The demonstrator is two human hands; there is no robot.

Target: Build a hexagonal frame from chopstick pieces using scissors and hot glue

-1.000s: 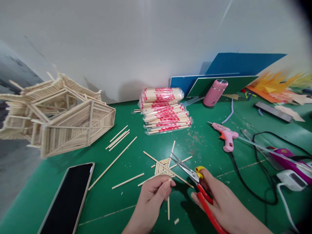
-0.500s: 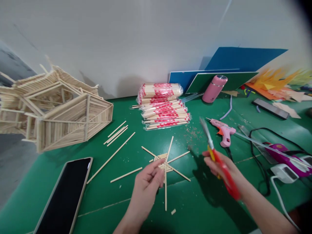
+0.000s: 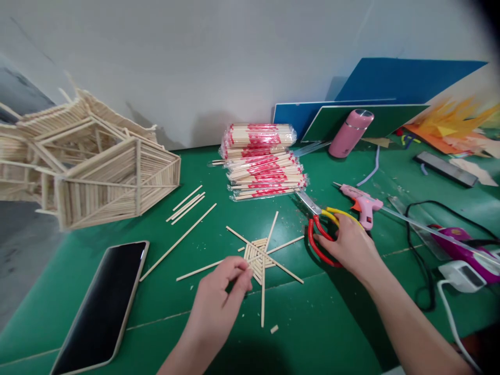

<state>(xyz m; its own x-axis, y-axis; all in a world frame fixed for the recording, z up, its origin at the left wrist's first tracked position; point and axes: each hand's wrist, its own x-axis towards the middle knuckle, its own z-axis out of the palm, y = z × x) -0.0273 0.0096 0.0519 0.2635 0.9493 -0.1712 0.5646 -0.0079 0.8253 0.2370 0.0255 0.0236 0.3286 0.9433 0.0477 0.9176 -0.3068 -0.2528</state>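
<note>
Several thin wooden sticks form a star (image 3: 263, 297) on the green table, with shorter sticks laid in a layered pattern at its centre. My left hand (image 3: 221, 297) is over the star's left arm, thumb and fingertips pinched together beside the centre. Whatever lies between those fingertips is too small to make out. To the right, my right hand (image 3: 351, 245) grips the handles of scissors (image 3: 310, 202), one red and one yellow. Their blades point toward the wrapped chopsticks (image 3: 265, 161) and appear to be at table level. A tiny cut piece of stick (image 3: 274, 329) lies below the star.
A large stick-built model (image 3: 105, 172) stands at left, above a phone (image 3: 103, 307). Loose sticks (image 3: 179, 240) lie between them and the star. A pink glue gun (image 3: 363, 203), pink bottle (image 3: 351, 134), dark cable (image 3: 408, 250) and white plug (image 3: 461, 276) occupy the right side.
My right hand has brought the scissors left and down from above the table, and they now lie near the wrapped chopsticks. My left hand has drawn slightly back left, uncovering more of the star's centre.
</note>
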